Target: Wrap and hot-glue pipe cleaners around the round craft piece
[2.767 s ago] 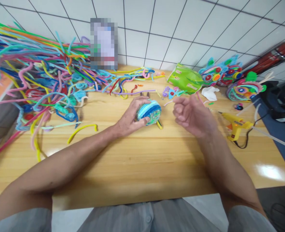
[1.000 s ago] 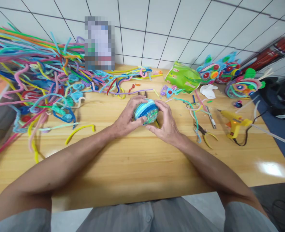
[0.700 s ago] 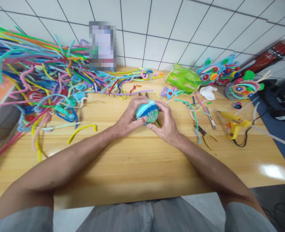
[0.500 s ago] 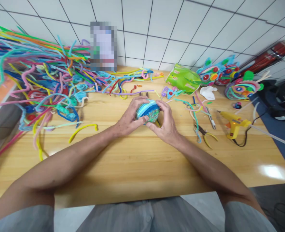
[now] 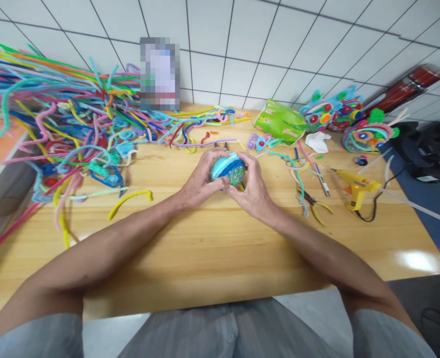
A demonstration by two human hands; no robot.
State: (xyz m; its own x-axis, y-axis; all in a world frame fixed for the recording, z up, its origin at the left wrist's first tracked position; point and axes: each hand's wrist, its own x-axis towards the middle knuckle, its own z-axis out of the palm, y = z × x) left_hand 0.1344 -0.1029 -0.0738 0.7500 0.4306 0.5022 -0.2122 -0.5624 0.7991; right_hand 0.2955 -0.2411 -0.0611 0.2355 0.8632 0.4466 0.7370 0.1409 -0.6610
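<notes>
A person's bare left hand (image 5: 201,181) and right hand (image 5: 255,191) are cupped around a ball (image 5: 229,164) near the middle of a wooden table (image 5: 205,263), thumbs close together at its front. Blue bands already cross the ball's top; its speckled green side looks unbanded, and no eyes or ears show, so decoration seems only partway along. Toward the right edge lie pliers (image 5: 310,200) and a yellow glue gun (image 5: 356,190). Pipe cleaners (image 5: 93,119) heap at the far left corner; decorated faces (image 5: 369,138) stand near the far right corner.
</notes>
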